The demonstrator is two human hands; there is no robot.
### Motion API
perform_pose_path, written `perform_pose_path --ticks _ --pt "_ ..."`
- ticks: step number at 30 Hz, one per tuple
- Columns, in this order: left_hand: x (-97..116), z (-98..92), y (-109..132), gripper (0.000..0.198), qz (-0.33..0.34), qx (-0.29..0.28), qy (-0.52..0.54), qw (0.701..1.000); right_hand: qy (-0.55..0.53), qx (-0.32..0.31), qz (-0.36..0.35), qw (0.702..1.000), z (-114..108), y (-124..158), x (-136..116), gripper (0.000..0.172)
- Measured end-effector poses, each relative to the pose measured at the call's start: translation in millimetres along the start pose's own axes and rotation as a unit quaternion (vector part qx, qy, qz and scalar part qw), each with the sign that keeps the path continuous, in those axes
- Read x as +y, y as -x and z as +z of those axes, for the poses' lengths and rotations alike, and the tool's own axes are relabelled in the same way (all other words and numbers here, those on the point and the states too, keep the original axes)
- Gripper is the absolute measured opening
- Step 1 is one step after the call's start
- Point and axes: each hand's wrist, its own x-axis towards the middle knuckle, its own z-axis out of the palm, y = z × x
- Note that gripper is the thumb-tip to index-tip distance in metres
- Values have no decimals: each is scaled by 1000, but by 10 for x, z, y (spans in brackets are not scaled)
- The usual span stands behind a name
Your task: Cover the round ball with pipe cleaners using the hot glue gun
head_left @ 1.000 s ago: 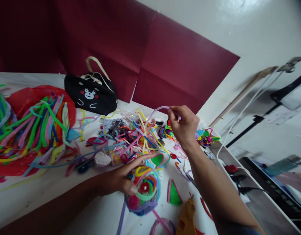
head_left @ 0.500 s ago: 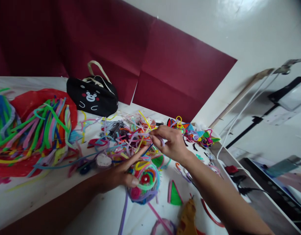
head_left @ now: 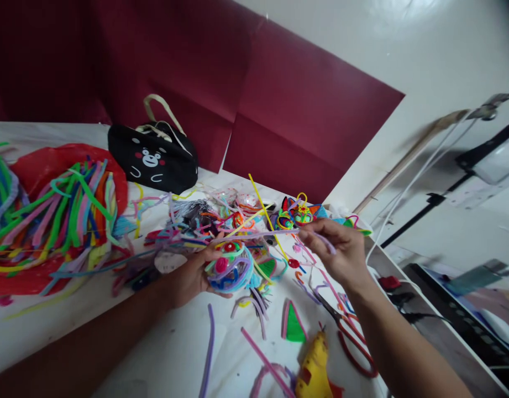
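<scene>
Thumb and fingertips of the right hand [head_left: 341, 243] were pinching a lavender pipe cleaner [head_left: 262, 236], with a short tail of it poking out past the fingers. The rest stretched across to the left fingertips, but I honestly couldn't tell if those had a grip on it. The left hand [head_left: 190, 279] was curled around the side of a decorated ball [head_left: 231, 271], all colorful loops and a pink blob, held above the white table [head_left: 167, 359].

Just below the ball, a purple strip [head_left: 208, 348] and a pink strip [head_left: 265, 359] lay loose. Over to the right sat a green wedge [head_left: 294, 323] with pink edging, then a yellow tool [head_left: 314, 367] and some red-handled scissors [head_left: 356, 345] by the right forearm. Way over left, a red tray [head_left: 78, 155] had a big pile of pipe cleaners on it, and a black bag [head_left: 150, 160] with a bear face stood behind, up near the maroon sheets [head_left: 320, 99].
</scene>
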Motion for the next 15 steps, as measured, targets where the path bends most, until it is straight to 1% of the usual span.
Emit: perform_pose_path --ticks 2,4,6,10,13,15 --pt "-5 -10 2 78 4 0 -12 1000 -37 53 49 997 -27 -49 67 13" --pt "-8 -21 2 77 3 5 -22 1000 -77 99 73 989 -55 -97 120 11" --pt "-15 -35 0 73 2 4 -25 1000 -104 132 80 983 -83 -140 148 9" --pt "-49 -66 -8 58 8 -13 -30 999 -132 175 96 971 -109 -217 143 9" --pt "-70 -75 -10 55 5 -20 -30 999 -158 212 82 961 -114 -282 113 7" --pt "-64 -74 -13 56 3 -12 -26 1000 -167 229 75 956 -137 -336 88 7"
